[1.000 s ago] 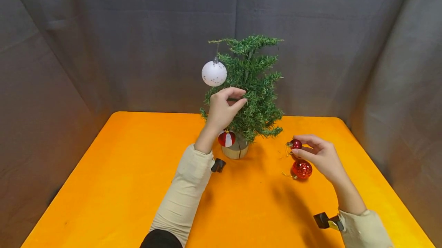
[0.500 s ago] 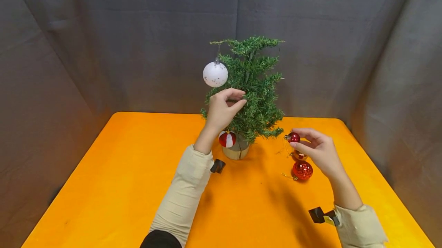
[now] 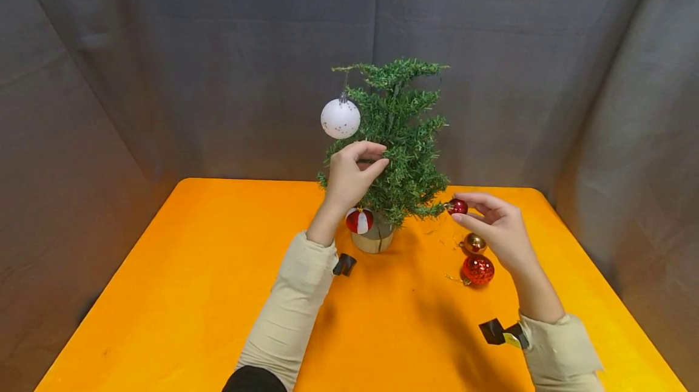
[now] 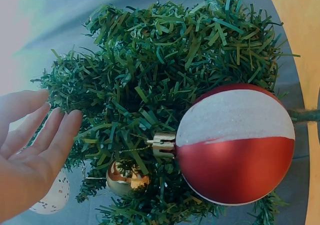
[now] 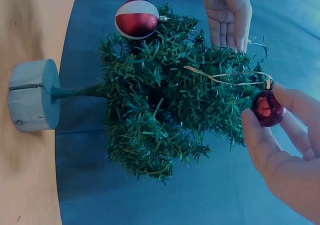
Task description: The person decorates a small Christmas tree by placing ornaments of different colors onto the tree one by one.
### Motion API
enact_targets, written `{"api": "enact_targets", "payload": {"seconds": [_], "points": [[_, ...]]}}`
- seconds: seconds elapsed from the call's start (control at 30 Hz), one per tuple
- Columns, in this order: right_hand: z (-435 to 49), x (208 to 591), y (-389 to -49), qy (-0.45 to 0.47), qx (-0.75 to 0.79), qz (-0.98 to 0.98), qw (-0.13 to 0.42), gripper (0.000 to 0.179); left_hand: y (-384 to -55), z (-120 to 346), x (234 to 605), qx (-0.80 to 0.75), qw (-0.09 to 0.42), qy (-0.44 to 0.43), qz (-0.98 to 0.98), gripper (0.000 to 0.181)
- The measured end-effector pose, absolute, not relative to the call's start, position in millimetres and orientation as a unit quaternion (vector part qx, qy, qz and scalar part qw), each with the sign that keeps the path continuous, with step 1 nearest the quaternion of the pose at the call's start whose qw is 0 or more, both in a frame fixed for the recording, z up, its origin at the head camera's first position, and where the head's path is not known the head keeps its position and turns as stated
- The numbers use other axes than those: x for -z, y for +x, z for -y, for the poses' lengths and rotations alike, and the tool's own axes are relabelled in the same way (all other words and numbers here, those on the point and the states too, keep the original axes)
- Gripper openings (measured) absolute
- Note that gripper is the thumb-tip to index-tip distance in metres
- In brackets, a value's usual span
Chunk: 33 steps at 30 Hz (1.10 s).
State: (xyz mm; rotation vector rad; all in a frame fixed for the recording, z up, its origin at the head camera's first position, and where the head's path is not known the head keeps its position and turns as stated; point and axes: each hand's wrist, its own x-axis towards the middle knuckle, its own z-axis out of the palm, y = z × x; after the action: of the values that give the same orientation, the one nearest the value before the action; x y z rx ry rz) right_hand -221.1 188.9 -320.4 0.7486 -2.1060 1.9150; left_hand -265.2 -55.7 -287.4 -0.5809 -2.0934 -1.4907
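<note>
Crimson bauble (image 3: 458, 207), one, in right hand (image 3: 498, 226)

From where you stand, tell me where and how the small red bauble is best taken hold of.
Probably best by the round body of the small red bauble, pinched across opposite sides from the right, as the right hand does. In the head view its cap points left toward the tree, so this grip leaves the cord loop free.
</note>
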Motion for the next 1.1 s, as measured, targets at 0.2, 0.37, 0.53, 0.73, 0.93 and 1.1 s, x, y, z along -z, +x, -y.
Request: {"api": "enact_targets", "payload": {"seconds": [0.2, 0.37, 0.53, 0.73, 0.93, 1.1], "points": [[-184, 314, -224, 0.285, -0.654, 0.694, 0.097, 0.030, -265, 55, 289, 0.534, 0.262, -0.216, 0.774, 0.019], [-177, 307, -229, 0.304, -0.652, 0.688, 0.100, 0.029, -265, 55, 289, 0.526, 0.274, -0.217, 0.776, 0.018], [-170, 301, -233, 0.306, -0.656, 0.682, 0.099, 0.028, -265, 54, 290, 0.524, 0.282, -0.220, 0.773, 0.018], [-162, 293, -238, 0.315, -0.662, 0.672, 0.104, 0.028, -263, 54, 287, 0.523, 0.299, -0.222, 0.767, 0.018], [-157, 287, -241, 0.312, -0.663, 0.671, 0.111, 0.027, -261, 54, 284, 0.522, 0.311, -0.225, 0.761, 0.017], [-153, 284, -242, 0.304, -0.661, 0.676, 0.119, 0.027, -259, 54, 284, 0.529, 0.312, -0.227, 0.756, 0.014]]}}
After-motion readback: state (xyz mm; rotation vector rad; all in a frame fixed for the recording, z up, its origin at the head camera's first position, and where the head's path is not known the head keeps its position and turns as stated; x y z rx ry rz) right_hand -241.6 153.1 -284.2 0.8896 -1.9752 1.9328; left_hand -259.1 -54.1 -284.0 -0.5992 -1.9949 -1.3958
